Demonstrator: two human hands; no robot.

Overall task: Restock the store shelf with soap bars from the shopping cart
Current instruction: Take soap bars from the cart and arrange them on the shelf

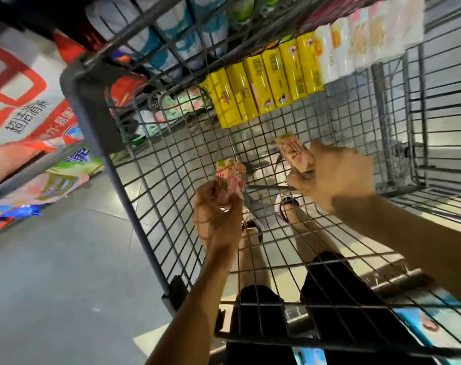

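Inside the wire shopping cart (155, 196), my left hand (219, 209) grips a pink and green soap bar (230, 177). My right hand (332, 175) grips a second pink soap bar (294, 151), a little higher and further right. A row of yellow soap boxes (263, 83) stands on edge along the cart's far side. White and pale soap boxes (355, 40) continue that row to the right. The store shelf (184, 106) with pink and green packs shows through the cart's mesh, low at the far left.
Large red and white detergent bags (26, 101) stand at the left on the grey floor (53, 272). Blue and white packs (171, 30) fill the top behind the cart. A blue box (421, 325) lies in the cart's near right corner. My legs and shoes show below the mesh.
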